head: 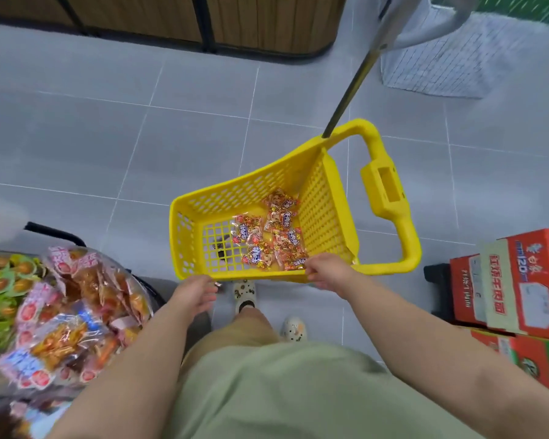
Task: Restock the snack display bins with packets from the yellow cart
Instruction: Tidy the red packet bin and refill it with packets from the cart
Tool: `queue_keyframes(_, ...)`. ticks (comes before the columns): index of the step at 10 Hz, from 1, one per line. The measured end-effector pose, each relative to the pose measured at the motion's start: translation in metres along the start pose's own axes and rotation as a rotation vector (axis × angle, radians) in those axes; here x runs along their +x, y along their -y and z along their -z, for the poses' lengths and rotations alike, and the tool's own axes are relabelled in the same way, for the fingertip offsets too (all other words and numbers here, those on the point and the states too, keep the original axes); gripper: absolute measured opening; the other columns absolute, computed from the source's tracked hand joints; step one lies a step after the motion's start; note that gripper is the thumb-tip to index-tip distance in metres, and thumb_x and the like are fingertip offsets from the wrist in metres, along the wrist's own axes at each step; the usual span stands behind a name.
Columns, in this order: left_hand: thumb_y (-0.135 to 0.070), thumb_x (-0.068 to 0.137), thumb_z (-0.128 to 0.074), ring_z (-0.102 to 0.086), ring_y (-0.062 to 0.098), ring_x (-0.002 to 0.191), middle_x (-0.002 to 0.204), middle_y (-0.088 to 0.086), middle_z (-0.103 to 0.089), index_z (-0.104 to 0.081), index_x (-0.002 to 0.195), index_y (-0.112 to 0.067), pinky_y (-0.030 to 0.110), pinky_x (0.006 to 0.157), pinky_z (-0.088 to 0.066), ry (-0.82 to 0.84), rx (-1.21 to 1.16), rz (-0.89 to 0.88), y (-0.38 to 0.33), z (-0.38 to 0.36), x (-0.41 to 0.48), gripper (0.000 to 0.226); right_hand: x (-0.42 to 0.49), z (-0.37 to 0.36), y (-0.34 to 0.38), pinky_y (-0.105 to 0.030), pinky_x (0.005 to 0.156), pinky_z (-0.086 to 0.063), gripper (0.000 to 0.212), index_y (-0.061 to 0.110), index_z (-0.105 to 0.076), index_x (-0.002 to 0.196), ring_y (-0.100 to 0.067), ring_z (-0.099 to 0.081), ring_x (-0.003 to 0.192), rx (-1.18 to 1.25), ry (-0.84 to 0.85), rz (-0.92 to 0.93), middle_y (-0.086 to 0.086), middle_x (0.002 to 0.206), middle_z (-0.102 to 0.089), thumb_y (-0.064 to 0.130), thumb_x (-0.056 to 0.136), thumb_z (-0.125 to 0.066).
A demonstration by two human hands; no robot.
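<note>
- Heaped snack packets (76, 312) in pink, orange and green wrappers lie well to the left of the left fingers, blurred at the frame's edge.
- The left hand (194, 296) hovers just short of the yellow cart (203, 198). Its fingers (208, 294) are loosely bent and hold nothing, and their tips are just below the near rim. I cannot tell if they touch it.
- The cart stands on the grey tiled floor (92, 137), ahead of both sets of fingers, with its mesh basket open upward.
- A small cluster of red-and-orange packets (267, 236) lies on the basket floor, beyond the left fingertips and to their right. The nearest packet is just past the right fingers.
- The right hand (327, 272) grips the cart's near rim, fingers (311, 264) curled over the top edge and thumb beneath it.
- The cart handle (390, 191) loops out beyond and to the right of the right fingers.
- Stacked red cardboard boxes (520, 280) sit well to the right of that hand.
</note>
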State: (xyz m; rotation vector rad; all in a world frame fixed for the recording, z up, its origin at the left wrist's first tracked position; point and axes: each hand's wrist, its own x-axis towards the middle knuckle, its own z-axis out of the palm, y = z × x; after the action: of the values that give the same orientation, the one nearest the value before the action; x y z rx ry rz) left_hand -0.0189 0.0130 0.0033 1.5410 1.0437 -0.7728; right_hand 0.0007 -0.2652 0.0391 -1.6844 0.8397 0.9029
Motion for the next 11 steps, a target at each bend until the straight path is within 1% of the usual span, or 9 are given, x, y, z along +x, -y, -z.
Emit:
queue_keyframes(2,-0.019,0.097,-0.047,-0.053,0.018,0.065,0.078,0.006,-0.057,-0.053,0.093,-0.011,0.026,0.057,-0.042,-0.106,0.079,-0.022,-0.062,0.034,0.055,0.011,0.049,-0.017,0.048,-0.015,0.047,-0.042,0.021,0.021,-0.051,0.075,-0.008,-0.051,0.064,-0.090,0.012,-0.044,0.000,0.082,-0.054,0.013,0.095,-0.049)
queue_keyframes(3,-0.021,0.086,-0.059,-0.054,0.024,0.069,0.082,0.011,-0.057,-0.062,0.098,-0.006,0.030,0.067,-0.046,-0.212,0.244,-0.107,-0.088,0.051,0.092,0.019,0.090,-0.039,0.070,-0.027,0.074,-0.050,0.027,0.005,-0.062,0.114,-0.029,-0.061,0.096,-0.241,0.043,-0.055,-0.015,0.107,-0.063,0.020,0.095,-0.048)
queue_keyframes(5,-0.029,0.082,-0.072,-0.059,0.030,0.107,0.120,0.014,-0.058,-0.043,0.134,-0.007,0.041,0.093,-0.048,-0.350,0.192,-0.110,-0.092,0.053,0.148,0.063,0.158,-0.077,0.076,-0.031,0.093,-0.044,0.033,0.004,-0.058,0.122,-0.032,-0.054,0.116,-0.396,0.074,-0.072,-0.017,0.125,-0.058,0.020,0.095,-0.045)
queue_keyframes(6,-0.023,0.082,-0.073,-0.062,0.027,0.099,0.115,0.008,-0.063,-0.049,0.128,-0.011,0.039,0.085,-0.050,-0.294,0.154,-0.118,-0.077,0.043,0.171,0.053,0.205,-0.098,0.063,-0.023,0.091,-0.038,0.036,0.014,-0.056,0.127,-0.024,-0.052,0.117,-0.520,0.077,-0.040,-0.009,0.134,-0.053,0.023,0.093,-0.051)
queue_keyframes(7,-0.029,0.087,-0.069,-0.064,0.033,0.099,0.113,0.010,-0.066,-0.053,0.125,-0.015,0.047,0.089,-0.052,-0.319,0.195,-0.079,-0.061,0.042,0.184,0.043,0.234,-0.109,0.053,-0.016,0.059,-0.049,0.046,0.019,-0.051,0.132,-0.016,-0.061,0.084,-0.505,0.067,-0.056,-0.007,0.124,-0.056,0.013,0.087,-0.059)
queue_keyframes(8,-0.030,0.096,-0.054,-0.060,0.031,0.077,0.084,0.011,-0.063,-0.058,0.091,-0.016,0.034,0.069,-0.049,-0.380,0.219,-0.112,-0.049,0.044,0.200,0.015,0.266,-0.122,0.052,-0.033,0.092,-0.048,0.063,0.017,-0.040,0.140,-0.027,-0.049,0.120,-0.754,0.043,0.015,-0.011,0.142,-0.041,0.008,0.082,-0.063)
queue_keyframes(9,-0.030,0.097,-0.052,-0.055,0.024,0.066,0.070,0.002,-0.056,-0.057,0.087,-0.017,0.025,0.055,-0.038,-0.428,0.241,-0.149,-0.044,0.043,0.206,0.017,0.284,-0.131,0.049,-0.035,0.104,-0.037,0.065,0.008,-0.036,0.138,-0.030,-0.040,0.128,-0.932,-0.006,0.002,-0.014,0.139,-0.042,0.013,0.081,-0.068)
queue_keyframes(10,-0.029,0.097,-0.052,-0.055,0.026,0.070,0.076,0.006,-0.057,-0.055,0.084,-0.018,0.030,0.067,-0.041,-0.430,0.230,-0.164,-0.043,0.042,0.208,0.017,0.293,-0.137,0.044,-0.038,0.098,-0.041,0.070,0.008,-0.034,0.138,-0.031,-0.041,0.125,-1.084,-0.029,-0.002,-0.015,0.135,-0.047,0.024,0.081,-0.071)
queue_keyframes(11,-0.029,0.097,-0.052,-0.052,0.016,0.061,0.070,-0.001,-0.054,-0.054,0.081,-0.021,0.026,0.055,-0.036,-0.429,0.212,-0.168,-0.046,0.040,0.205,0.018,0.295,-0.139,0.041,-0.032,0.091,-0.048,0.055,0.010,-0.054,0.125,-0.028,-0.057,0.111,-1.175,0.152,-0.019,-0.016,0.125,-0.058,0.039,0.081,-0.070)
